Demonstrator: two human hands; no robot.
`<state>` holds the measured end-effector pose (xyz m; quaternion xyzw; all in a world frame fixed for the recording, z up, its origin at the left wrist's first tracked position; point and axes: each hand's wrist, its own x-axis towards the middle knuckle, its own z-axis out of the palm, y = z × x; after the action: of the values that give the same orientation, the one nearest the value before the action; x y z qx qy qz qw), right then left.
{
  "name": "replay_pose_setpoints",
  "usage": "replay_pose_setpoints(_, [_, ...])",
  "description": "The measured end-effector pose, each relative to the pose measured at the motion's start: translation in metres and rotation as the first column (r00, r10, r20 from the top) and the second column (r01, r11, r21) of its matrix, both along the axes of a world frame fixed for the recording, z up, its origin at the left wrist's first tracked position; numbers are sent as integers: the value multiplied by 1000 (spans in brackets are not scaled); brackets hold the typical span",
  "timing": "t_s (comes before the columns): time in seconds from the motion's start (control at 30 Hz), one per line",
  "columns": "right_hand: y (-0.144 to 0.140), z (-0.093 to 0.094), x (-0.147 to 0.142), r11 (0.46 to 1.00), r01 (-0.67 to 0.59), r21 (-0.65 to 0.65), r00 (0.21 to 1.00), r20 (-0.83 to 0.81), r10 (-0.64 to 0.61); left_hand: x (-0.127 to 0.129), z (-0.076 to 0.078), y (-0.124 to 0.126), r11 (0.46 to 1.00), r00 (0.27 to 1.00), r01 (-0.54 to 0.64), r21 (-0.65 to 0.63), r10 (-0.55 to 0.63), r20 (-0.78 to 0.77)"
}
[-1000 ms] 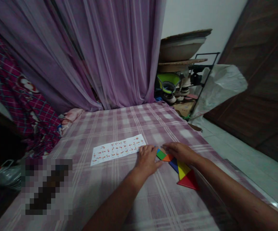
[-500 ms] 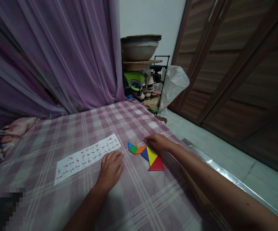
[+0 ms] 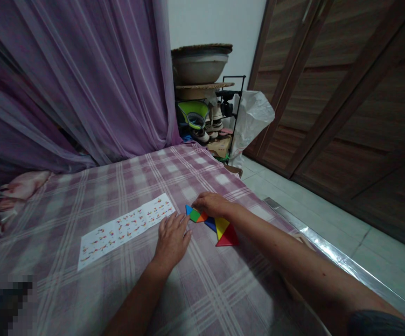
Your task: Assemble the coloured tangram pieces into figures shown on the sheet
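A cluster of flat coloured tangram pieces (image 3: 219, 227) lies on the purple checked bedsheet (image 3: 125, 177): blue, green and orange pieces at the left, a yellow and a red triangle at the right. My right hand (image 3: 212, 204) rests palm down over the upper left pieces, fingertips touching them. My left hand (image 3: 173, 238) lies flat on the sheet just left of the pieces, fingers spread, holding nothing. A white paper strip (image 3: 125, 228) printed with small coloured figures lies left of my left hand.
A purple mesh curtain (image 3: 83, 79) hangs behind the bed. Beyond the bed's far corner stands a black rack (image 3: 219, 112) with basins, shoes and a white plastic bag (image 3: 253, 116). Wooden doors (image 3: 345, 93) and a tiled floor (image 3: 328, 219) are at the right.
My right hand has slid left onto the upper pieces. My left hand has moved slightly right, closer to the pieces. The camera view has settled after swinging right.
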<state>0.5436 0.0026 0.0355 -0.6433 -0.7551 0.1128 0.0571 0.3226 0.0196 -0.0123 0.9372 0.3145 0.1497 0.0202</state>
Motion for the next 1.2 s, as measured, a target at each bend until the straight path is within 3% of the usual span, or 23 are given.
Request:
replay_pose_setpoints(0.27, [1, -3, 3, 1000, 3, -9, 1000, 7, -3, 0, -4, 1, 1000, 1000, 12, 21, -13, 22])
replay_pose_setpoints(0.57, [-2, -6, 1, 999, -40, 20, 999, -1, 40, -2, -2, -4, 995, 1000, 0, -96, 3, 26])
replay_pose_setpoints(1.2, [22, -26, 10, 989, -148, 19, 988, 48, 147, -6, -5, -9, 992, 993, 13, -125, 2, 121])
